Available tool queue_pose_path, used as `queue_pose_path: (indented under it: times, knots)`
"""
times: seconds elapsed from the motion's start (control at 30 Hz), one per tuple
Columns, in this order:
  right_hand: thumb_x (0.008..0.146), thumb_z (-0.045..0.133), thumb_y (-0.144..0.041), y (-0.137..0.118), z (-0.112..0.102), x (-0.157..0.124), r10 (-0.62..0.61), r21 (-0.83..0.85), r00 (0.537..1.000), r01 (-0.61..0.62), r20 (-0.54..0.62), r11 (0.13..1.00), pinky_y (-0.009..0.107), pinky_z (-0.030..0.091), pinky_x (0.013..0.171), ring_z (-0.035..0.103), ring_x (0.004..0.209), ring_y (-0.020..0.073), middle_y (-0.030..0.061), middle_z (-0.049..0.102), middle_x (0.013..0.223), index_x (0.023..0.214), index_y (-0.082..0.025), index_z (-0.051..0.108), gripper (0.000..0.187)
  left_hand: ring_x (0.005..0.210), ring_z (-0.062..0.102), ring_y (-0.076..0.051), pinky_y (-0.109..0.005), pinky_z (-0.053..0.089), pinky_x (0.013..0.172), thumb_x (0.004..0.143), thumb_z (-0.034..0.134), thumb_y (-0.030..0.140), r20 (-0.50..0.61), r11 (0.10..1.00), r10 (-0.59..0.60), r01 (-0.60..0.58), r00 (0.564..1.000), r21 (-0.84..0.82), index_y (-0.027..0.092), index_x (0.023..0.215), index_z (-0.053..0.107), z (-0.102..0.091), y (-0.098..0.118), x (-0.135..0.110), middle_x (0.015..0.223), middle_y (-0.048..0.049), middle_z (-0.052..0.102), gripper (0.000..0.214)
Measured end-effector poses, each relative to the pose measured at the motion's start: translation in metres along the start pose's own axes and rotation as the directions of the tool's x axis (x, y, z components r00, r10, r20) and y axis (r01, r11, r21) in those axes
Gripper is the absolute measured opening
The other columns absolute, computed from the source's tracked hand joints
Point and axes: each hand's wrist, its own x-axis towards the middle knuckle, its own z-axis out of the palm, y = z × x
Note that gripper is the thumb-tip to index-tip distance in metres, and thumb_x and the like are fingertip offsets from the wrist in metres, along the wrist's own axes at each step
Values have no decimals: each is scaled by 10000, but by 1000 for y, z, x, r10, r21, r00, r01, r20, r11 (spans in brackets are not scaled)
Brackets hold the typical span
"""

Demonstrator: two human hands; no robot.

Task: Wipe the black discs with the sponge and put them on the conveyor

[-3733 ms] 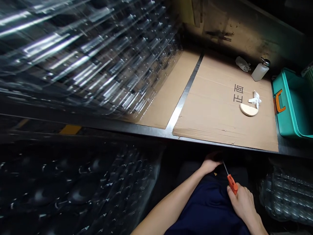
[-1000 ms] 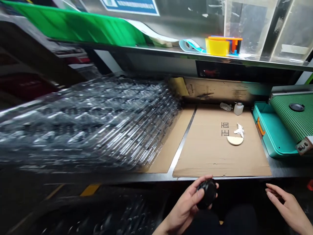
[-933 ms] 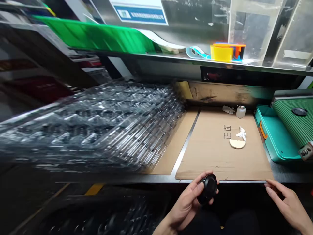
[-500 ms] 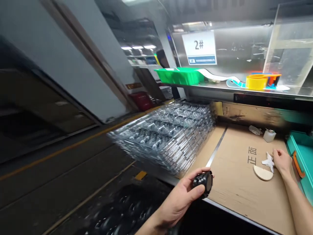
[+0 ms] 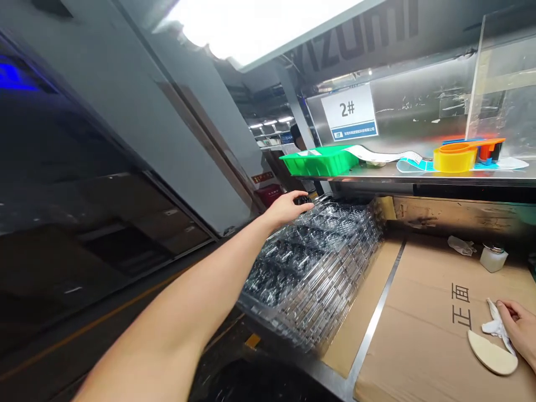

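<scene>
The left hand [image 5: 287, 209], stretched out on a long bare forearm, has its fingers curled closed around a black ribbed round cap [image 5: 302, 200], which is mostly hidden by them and sits at the far end of a deep stack of clear moulded plastic trays [image 5: 310, 273]; the head view cannot tell whether it touches the stack. The right hand [image 5: 518, 329], at the lower right of the same view, has its fingertips on a crumpled white cloth [image 5: 496, 329], just beside a cream half-moon pad [image 5: 492, 353]. Both lie on a brown corrugated cardboard sheet [image 5: 419, 357] printed with black characters [image 5: 460, 306]. As far as the view shows, the cap has been carried out to the stack's far end, while the trays remain stacked and the pad lies flat and unheld. In the frame just before, the cap was held low near the bench edge, close to the body; now it is well out past the stack, and the right hand has stayed at the cloth. Farther back, a small white bottle with a metal top [image 5: 493, 258] stands on the cardboard, and a bright green plastic tray [image 5: 316, 162] sits on a steel shelf.
</scene>
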Motion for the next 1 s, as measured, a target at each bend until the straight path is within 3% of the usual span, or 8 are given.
queue_pose_path:
  times: [0.1,0.2,0.37,0.47,0.57,0.73,0.87,1.0]
  knots:
    - [746,522,-669,8,6,0,9,28,1000,-9,3,1000,363,504,649,712,756,305,61,763,797,894,-312,777,463,1143,616,-289,-372,447,995,767,806,386,-8,991,-81,81,997,103,93,1360,608,29,-25,59,1347,-193,648,691]
    - [737,545,-667,15,11,-1,8,55,1000,-8,-3,998,358,514,637,713,725,297,56,762,785,868,-325,780,435,1190,617,-330,-405,448,1011,768,816,404,8,978,-120,117,993,173,58,1336,613,50,-43,93,1359,-233,637,696]
    - [748,560,-664,14,9,-5,12,57,1000,-11,-6,998,330,502,565,694,641,264,39,760,784,852,-321,776,419,1209,630,-375,-437,476,1019,688,852,531,89,965,-129,104,988,242,64,1264,659,68,-64,118,1314,-237,668,766]
    - [784,555,-656,8,5,-8,10,54,1000,-11,10,998,317,507,564,696,645,256,35,756,779,872,-302,777,427,1214,633,-389,-444,488,1024,669,851,568,68,953,-115,91,991,290,79,1259,673,70,-70,124,1319,-237,667,787]
    - [799,555,-652,7,5,-9,5,47,1000,-6,18,999,311,505,564,696,644,256,37,751,765,888,-295,782,432,1226,630,-379,-434,489,1033,710,804,601,83,959,-44,19,996,282,102,1262,687,71,-63,124,1325,-207,674,754]
    - [798,561,-630,9,7,-7,-10,50,1000,10,10,999,306,503,570,707,680,262,42,753,773,884,-304,787,406,1162,667,-365,-411,506,1006,652,795,690,230,969,32,-87,973,233,144,1205,727,73,-35,115,1237,-179,726,781]
    - [786,543,-652,5,8,-8,-5,67,1000,4,16,998,318,507,599,700,693,263,36,750,769,868,-305,776,426,1159,664,-372,-419,503,995,647,769,728,227,966,42,-98,973,240,127,1213,718,74,-14,104,1241,-207,717,827]
    - [791,523,-641,4,10,-8,-40,92,999,41,-11,995,327,499,597,690,665,267,41,752,760,868,-301,768,426,1105,681,-363,-393,508,958,634,746,771,258,961,143,-196,956,194,140,1148,745,74,15,86,1185,-184,743,814]
